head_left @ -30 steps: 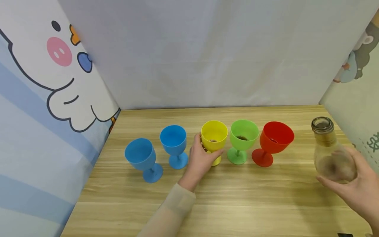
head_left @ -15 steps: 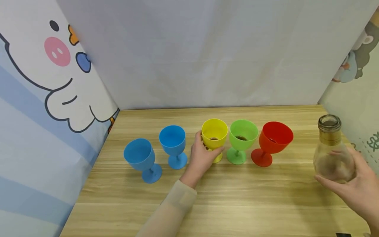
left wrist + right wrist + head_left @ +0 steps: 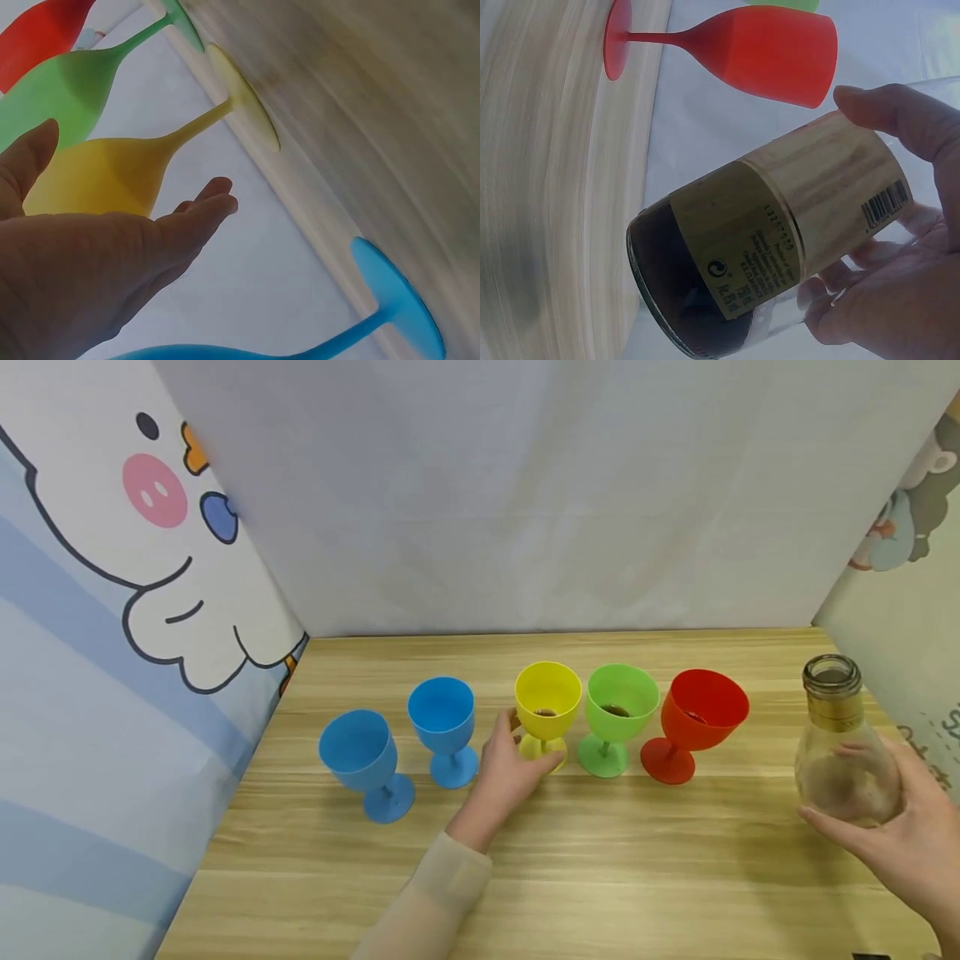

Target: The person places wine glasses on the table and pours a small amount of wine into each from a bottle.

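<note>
In the head view, my left hand (image 3: 513, 768) is beside a yellow plastic goblet (image 3: 548, 700) that stands upright with a little dark liquid in it. In the left wrist view, the thumb and fingers (image 3: 199, 217) are spread apart near the yellow goblet's bowl (image 3: 97, 176), its foot flat on the table. My right hand (image 3: 911, 835) grips a clear glass bottle (image 3: 847, 768) around its body, at the far right. Through the right wrist view the bottle (image 3: 772, 232) shows a printed label, dark liquid at the bottom, and its base held off the table.
Right of the yellow goblet stand a green goblet (image 3: 621, 702) and a red goblet (image 3: 703, 710), both with dark liquid inside. Two blue goblets, one nearer the middle (image 3: 441, 714) and one farther left (image 3: 357, 747), stand on the wooden table (image 3: 600, 877). A white wall (image 3: 525, 510) closes the back.
My left hand has loosened from the yellow goblet and drawn slightly lower. That goblet shifted a little to the right. The bottle turned more upright in my right hand.
</note>
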A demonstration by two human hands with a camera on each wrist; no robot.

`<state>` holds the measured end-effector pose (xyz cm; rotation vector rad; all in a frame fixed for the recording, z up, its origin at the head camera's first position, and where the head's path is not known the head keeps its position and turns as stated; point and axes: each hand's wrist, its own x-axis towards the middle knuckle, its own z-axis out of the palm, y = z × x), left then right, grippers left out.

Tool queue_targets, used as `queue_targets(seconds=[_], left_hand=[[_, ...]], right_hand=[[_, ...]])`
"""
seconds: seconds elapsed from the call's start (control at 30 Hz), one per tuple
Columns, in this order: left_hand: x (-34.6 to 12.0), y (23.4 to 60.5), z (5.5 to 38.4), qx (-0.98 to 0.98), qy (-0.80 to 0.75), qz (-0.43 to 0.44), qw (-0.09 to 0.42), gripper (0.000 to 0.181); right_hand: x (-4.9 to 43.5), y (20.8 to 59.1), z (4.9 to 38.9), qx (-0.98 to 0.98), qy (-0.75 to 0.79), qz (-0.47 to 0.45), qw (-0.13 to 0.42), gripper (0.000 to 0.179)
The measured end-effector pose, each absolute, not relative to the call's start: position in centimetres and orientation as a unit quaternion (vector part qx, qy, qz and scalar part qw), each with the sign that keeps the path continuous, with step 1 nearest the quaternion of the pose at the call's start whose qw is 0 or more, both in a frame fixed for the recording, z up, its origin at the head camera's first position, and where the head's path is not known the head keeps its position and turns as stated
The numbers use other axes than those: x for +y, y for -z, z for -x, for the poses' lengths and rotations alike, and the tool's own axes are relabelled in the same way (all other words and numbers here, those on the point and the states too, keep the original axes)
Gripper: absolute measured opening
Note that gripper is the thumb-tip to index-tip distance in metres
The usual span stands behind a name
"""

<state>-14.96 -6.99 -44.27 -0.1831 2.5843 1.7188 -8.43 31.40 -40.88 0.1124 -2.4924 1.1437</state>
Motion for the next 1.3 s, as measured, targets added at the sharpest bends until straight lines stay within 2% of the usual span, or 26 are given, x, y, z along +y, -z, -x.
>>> queue_targets(seconds=[0.33, 0.73, 0.93, 1.17, 1.3], left_hand=[[-8.1, 44.1, 13.6, 0.849, -0.526, 0.04, 0.039, 0.072], [-9.2, 43.2, 12.0, 0.853, -0.5, -0.034, 0.148, 0.065], [-10.2, 43.4, 11.1, 0.842, -0.515, -0.04, 0.155, 0.059], [-12.5, 43.3, 10.2, 0.844, -0.506, -0.045, 0.173, 0.056], [-13.4, 43.3, 9.7, 0.855, -0.485, -0.047, 0.18, 0.048]], right_hand=[[31.6, 41.1, 8.7, -0.886, -0.402, -0.059, 0.222, 0.093], [31.6, 41.2, 8.9, -0.883, -0.405, -0.053, 0.23, 0.087], [31.7, 41.4, 8.8, -0.887, -0.405, -0.047, 0.217, 0.09], [31.5, 41.2, 9.0, -0.877, -0.418, -0.06, 0.229, 0.089], [31.5, 41.2, 9.0, -0.874, -0.426, -0.067, 0.227, 0.095]])
